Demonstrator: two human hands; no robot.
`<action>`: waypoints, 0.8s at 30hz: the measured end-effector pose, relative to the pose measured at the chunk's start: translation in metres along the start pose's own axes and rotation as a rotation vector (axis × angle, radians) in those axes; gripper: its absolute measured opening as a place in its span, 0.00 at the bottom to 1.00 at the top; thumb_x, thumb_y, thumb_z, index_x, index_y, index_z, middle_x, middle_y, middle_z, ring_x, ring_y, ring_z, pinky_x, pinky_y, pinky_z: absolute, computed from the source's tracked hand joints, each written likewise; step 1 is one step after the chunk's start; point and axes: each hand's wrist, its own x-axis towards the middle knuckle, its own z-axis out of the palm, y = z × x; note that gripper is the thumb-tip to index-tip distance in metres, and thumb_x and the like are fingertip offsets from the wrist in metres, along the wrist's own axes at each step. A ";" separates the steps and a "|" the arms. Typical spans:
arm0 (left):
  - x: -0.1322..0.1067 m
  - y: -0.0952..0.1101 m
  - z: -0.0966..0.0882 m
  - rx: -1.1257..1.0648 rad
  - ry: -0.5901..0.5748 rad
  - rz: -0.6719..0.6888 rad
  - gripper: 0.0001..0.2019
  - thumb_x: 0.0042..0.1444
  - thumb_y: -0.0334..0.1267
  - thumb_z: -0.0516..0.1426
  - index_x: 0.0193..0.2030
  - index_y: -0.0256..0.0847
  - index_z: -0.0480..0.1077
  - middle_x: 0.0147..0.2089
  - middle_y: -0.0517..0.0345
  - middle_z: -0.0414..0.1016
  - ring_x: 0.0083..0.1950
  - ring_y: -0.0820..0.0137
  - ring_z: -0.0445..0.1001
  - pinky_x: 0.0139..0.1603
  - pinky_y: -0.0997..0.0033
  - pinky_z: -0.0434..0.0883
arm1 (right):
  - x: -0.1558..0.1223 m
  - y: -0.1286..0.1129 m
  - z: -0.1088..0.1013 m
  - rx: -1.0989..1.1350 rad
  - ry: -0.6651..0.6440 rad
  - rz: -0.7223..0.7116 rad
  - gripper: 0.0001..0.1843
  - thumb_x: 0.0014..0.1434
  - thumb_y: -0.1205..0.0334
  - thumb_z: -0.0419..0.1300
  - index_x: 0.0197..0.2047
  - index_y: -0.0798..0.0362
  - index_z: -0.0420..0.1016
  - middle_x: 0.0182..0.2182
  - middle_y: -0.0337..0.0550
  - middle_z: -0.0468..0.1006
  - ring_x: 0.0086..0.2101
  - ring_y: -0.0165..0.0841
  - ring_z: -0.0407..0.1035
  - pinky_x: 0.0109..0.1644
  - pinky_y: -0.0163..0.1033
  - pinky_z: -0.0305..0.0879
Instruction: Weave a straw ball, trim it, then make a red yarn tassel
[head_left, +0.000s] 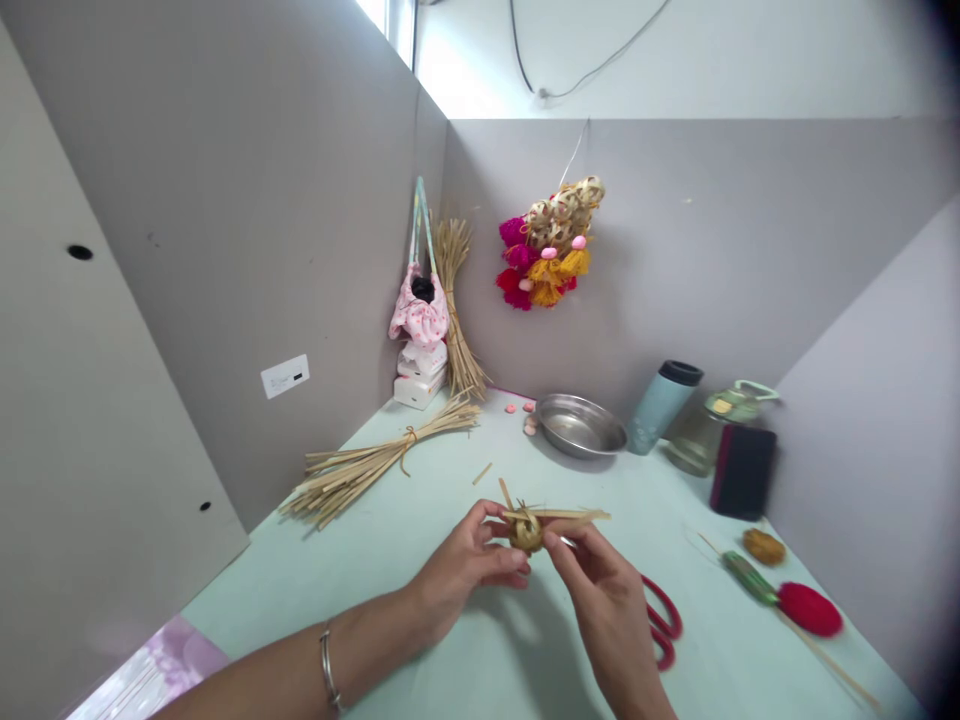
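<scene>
Locate woven straw ball between left hand and right hand, raised over pale green bench. Pinched along the left side by the left hand, thumb low and fingers high; pinched at the right edge by the right hand, thumb and fingertips close together. Note flat straw strips projecting from the top, partly across the right hand.

Handling: expect very light weight, firm but springy walls and a dry surface with little slip. Treat projecting strips as fragile, liable to split if bent sharply. Grip by the woven body, on opposite sides, using light fingertip pressure; avoid crushing the weave or tugging loose ends.

Just right of the right hand: red-handled scissors, blades mostly hidden. Beyond the left hand: tied straw bundle, lying flat.

Markings: no readable brand or text. Beyond the right hand: blue tumbler, faint pattern only; green jug, yellowish sticker, too blurred to read. Far beyond the left hand, on grey partition: white plate with small dark patch, any print too small to read.
</scene>
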 end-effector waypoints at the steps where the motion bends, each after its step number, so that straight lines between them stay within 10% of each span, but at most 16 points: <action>1: 0.000 0.002 -0.001 0.005 -0.016 -0.005 0.19 0.50 0.39 0.67 0.45 0.40 0.64 0.47 0.52 0.72 0.42 0.68 0.74 0.48 0.60 0.72 | 0.000 0.000 0.000 -0.012 -0.008 -0.016 0.09 0.60 0.53 0.63 0.36 0.49 0.78 0.40 0.45 0.81 0.42 0.42 0.74 0.48 0.45 0.69; 24: 0.008 -0.004 -0.007 0.088 -0.028 0.072 0.24 0.44 0.41 0.71 0.47 0.41 0.70 0.46 0.52 0.75 0.43 0.67 0.76 0.46 0.66 0.71 | -0.002 -0.005 0.002 -0.067 -0.042 -0.096 0.07 0.59 0.55 0.64 0.34 0.48 0.81 0.38 0.45 0.79 0.42 0.43 0.73 0.47 0.47 0.69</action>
